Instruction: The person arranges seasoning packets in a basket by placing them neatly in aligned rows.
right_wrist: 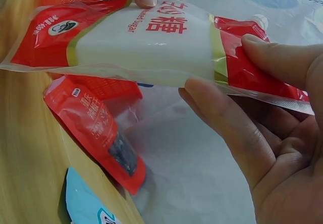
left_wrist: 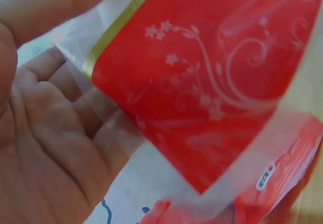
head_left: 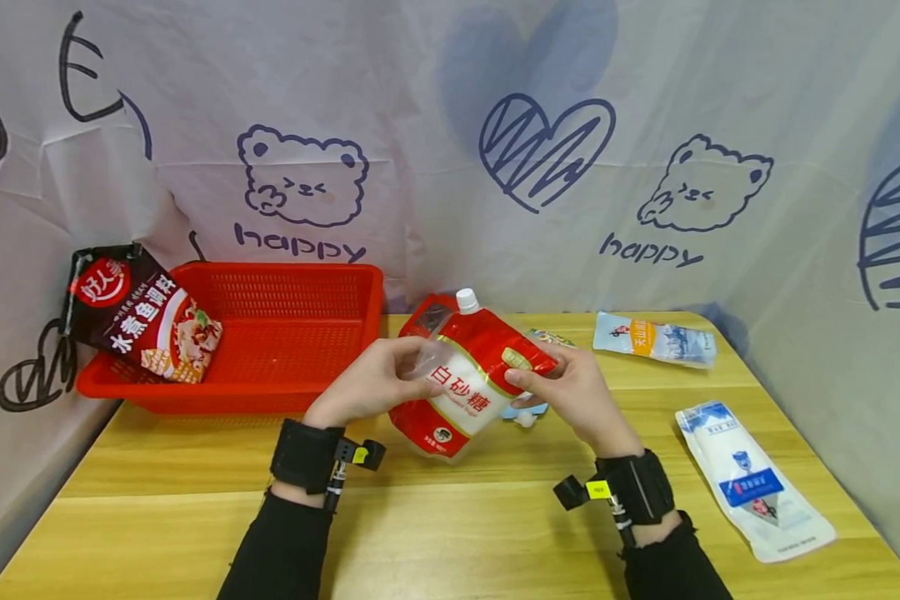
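A red and white sugar pouch [head_left: 461, 396] with a white screw cap hangs tilted above the table between both hands. The left hand [head_left: 378, 379] pinches its left edge, thumb on the front face. At the upper right corner, the right hand [head_left: 570, 392] grips the pouch between thumb and fingers. In the right wrist view the sugar pouch [right_wrist: 146, 42] shows its printed front and clear side seam. The left wrist view shows the red back of the pouch [left_wrist: 202, 62] with a pale floral print, beside the left palm [left_wrist: 50, 133].
A red plastic basket [head_left: 285, 400] stands at the back left, a dark red seasoning packet [head_left: 150, 317] leaning in it. Behind the sugar lies a red pouch [right_wrist: 96, 128] and a light blue packet [right_wrist: 86, 199]. To the right lie a blue-orange packet [head_left: 656, 337] and a white-blue pouch [head_left: 750, 483].
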`<state>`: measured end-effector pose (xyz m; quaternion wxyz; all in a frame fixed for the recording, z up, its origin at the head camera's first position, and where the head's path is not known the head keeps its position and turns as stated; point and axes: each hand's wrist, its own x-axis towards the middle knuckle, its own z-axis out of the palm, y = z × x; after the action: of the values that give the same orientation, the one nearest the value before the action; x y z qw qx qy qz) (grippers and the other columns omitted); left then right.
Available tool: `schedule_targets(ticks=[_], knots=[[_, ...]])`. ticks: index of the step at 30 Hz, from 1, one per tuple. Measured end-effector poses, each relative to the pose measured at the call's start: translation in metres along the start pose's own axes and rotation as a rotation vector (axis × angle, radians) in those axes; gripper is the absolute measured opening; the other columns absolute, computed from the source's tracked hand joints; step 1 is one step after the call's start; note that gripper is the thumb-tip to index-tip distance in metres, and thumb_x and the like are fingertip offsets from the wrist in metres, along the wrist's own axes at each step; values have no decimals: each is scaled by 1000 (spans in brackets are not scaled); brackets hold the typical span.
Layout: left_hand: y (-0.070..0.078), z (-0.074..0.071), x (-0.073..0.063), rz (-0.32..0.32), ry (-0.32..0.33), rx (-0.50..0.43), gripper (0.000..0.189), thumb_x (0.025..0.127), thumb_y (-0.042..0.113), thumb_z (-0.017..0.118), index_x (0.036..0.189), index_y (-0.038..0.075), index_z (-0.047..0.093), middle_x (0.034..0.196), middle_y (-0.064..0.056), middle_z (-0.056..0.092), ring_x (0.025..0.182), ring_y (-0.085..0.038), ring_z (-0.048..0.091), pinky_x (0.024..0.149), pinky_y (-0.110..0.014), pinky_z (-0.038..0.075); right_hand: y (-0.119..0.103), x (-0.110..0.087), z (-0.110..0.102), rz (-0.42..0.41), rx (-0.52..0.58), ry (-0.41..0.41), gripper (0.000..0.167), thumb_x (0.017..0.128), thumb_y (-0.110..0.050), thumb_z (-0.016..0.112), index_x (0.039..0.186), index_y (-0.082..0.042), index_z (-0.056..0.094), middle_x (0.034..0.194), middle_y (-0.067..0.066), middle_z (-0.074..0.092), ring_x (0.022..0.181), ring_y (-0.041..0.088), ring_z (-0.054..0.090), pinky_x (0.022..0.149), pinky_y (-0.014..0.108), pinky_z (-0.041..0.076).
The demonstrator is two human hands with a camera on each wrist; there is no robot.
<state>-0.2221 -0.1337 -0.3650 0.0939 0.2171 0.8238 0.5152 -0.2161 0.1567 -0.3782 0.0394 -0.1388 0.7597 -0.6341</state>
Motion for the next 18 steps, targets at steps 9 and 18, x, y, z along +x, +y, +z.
schedule_targets(ticks=[9,18], knots=[[1,-1,0,60,69,-34,36,91,13,81,125,9,72,109,-8,75,94,-25,74,82,-43,62,-3,-1,4,-2,32,29,48,93,-24,81,135,-5,66,125,17,68,102,34,70,82,45,63],[-1,0,1,111,173,-49,34,92,6,79,125,5,71,115,-12,74,96,-27,75,83,-44,63,1,0,15,-10,77,62,52,95,-26,79,140,-7,61,132,13,66,113,31,65,91,44,60]])
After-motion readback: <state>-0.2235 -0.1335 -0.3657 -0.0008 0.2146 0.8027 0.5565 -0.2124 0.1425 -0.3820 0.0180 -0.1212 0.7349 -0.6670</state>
